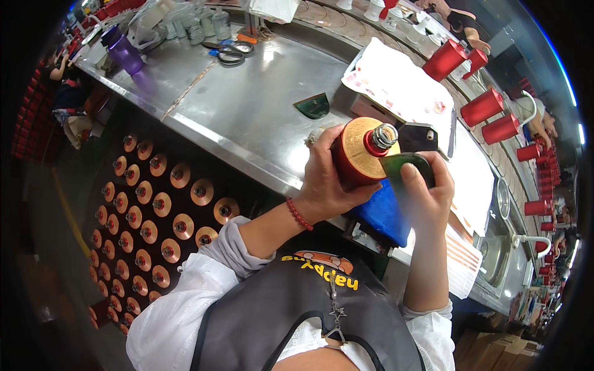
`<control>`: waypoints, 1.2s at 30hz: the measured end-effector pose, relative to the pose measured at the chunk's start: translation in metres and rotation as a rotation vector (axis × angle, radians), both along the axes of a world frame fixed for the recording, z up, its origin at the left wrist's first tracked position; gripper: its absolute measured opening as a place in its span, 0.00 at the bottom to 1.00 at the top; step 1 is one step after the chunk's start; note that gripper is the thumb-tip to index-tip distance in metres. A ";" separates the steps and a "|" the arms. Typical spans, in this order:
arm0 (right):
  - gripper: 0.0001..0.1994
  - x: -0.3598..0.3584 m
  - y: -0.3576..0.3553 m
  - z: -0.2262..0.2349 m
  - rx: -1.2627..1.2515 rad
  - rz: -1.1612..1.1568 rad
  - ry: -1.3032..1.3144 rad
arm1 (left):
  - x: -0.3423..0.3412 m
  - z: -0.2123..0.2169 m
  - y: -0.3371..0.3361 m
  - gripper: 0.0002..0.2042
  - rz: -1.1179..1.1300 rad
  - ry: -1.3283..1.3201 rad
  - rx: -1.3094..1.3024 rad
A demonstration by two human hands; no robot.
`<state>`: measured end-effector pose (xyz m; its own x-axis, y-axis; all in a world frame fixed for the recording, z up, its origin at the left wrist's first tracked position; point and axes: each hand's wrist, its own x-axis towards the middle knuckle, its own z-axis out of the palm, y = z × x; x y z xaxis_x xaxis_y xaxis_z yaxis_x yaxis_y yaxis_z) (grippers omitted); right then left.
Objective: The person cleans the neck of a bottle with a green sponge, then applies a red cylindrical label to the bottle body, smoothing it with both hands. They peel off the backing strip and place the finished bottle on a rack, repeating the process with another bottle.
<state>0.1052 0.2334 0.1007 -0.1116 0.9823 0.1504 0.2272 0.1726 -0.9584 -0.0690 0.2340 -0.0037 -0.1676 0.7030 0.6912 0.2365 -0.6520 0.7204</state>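
Red, gold-shouldered bottle [357,152] was held tilted over the edge of the bench [247,102], clamped in the left hand [327,179]. Right hand [428,196] pinched a flat green piece [396,164] at the bottle's shoulder; contact was indeterminate. A similar piece [313,106] lay beyond; farther left stood a purple tumbler [124,53].

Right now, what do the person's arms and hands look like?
The left hand and right hand are bare, with no gloves. The left arm wears a red beaded bracelet; it and the right arm each have a white sleeve and grey cuff.
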 end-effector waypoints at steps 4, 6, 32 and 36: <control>0.12 0.012 0.022 -0.002 -0.027 0.061 0.004 | -0.008 0.010 -0.003 0.52 -0.037 0.147 -0.052; 0.13 0.015 0.033 0.003 -0.048 0.139 -0.014 | -0.011 0.008 -0.002 0.52 -0.062 0.144 -0.051; 0.16 -0.075 0.163 0.040 0.117 1.037 -0.425 | -0.060 0.005 0.036 0.49 -0.935 -0.278 -0.461; 0.13 -0.055 0.162 0.024 0.105 0.595 -0.152 | -0.065 0.007 0.043 0.53 -0.970 -0.245 -0.495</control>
